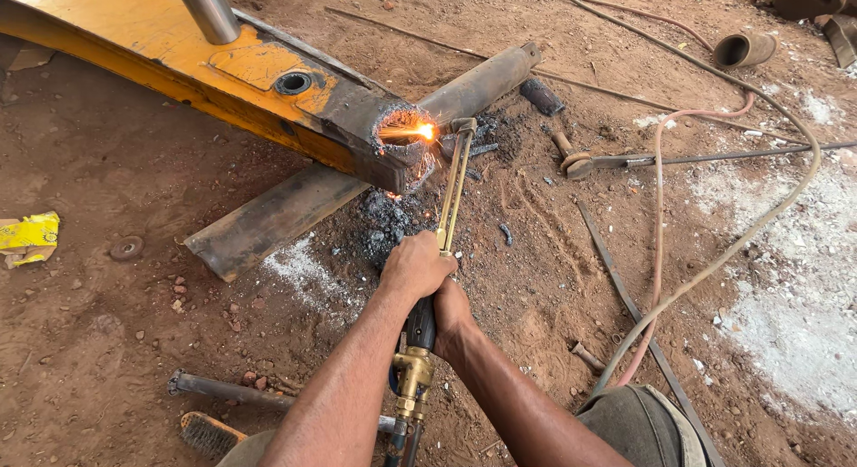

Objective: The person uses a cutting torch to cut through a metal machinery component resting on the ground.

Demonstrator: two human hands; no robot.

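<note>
Both hands, left hand (416,266) and right hand (452,317), grip a brass cutting torch (451,195) flaming against the charred yellow steel beam (268,83).

1. Both bare forearms come in from the bottom edge and meet near the lower centre.
2. The left hand (416,265) sits farther forward, knuckles up, fingers curled down in a closed grip.
3. The right hand (451,320) lies just behind and slightly to the right of it, also closed, its thumb side touching the left wrist.
4. Both wrists are fairly straight, and the arms angle toward each other in a narrow V.
</note>
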